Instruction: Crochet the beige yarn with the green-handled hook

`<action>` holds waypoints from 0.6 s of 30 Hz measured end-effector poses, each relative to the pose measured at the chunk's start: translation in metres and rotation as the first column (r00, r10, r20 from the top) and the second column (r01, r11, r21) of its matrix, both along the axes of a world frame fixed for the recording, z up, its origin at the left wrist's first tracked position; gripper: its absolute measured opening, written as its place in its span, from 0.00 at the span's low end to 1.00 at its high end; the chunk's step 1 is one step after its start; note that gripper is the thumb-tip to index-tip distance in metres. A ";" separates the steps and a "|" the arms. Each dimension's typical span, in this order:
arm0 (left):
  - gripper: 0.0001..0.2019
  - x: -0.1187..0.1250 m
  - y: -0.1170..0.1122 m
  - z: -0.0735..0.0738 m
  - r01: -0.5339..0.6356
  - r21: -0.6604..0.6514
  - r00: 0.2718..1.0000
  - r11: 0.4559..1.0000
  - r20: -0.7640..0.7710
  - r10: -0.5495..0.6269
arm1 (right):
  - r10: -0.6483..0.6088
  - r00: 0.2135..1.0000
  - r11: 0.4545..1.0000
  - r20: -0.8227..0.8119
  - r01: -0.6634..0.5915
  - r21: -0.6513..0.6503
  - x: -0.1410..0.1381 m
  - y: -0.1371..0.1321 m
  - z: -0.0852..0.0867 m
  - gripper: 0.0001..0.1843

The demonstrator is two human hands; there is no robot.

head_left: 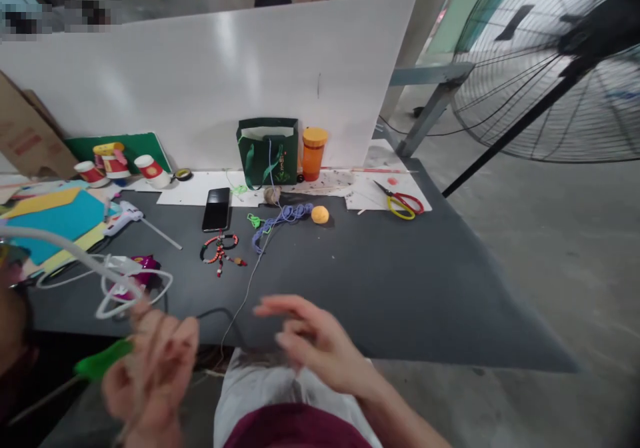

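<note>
Blurred by motion, my left hand (155, 368) is raised at the lower left with its fingers curled; what it holds cannot be made out. A green-handled tool with a thin shaft (103, 361) meets its left side, and I cannot tell whether my hand grips it. My right hand (320, 341) hovers over the table's front edge, fingers apart and nothing visible in them. Thin grey yarn (249, 288) runs from the dark green paper bag (287, 158) across the table to my lap. Beyond my hands lie purple yarn (285, 218) and a small yellow ball (320, 215).
A black phone (217, 209) and a beaded bracelet (219, 253) lie left of centre. Further left are a glue gun (123, 218), white cable (165, 288) and coloured paper (75, 218). Scissors (403, 205), an orange bottle (313, 158) and a large fan (540, 68) stand or lie rightward. Someone sits at far left.
</note>
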State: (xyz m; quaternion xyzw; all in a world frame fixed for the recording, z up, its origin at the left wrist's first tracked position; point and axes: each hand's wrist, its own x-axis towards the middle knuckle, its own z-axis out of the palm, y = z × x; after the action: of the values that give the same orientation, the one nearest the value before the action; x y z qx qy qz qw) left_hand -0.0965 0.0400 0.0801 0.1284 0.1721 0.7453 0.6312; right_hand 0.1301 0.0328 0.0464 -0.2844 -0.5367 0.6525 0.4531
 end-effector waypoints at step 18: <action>0.29 -0.016 -0.020 -0.053 0.202 -0.129 0.979 0.971 0.019 -0.201 | -0.400 0.558 0.916 0.727 0.215 0.339 0.047 0.195 -0.022 0.17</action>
State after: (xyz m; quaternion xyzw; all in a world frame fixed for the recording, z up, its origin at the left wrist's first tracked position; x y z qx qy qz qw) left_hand -0.1124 0.0199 0.0268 0.1018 0.2047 0.6651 0.7110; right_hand 0.1770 0.2274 0.0244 -0.5799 -0.6873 0.3111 0.3074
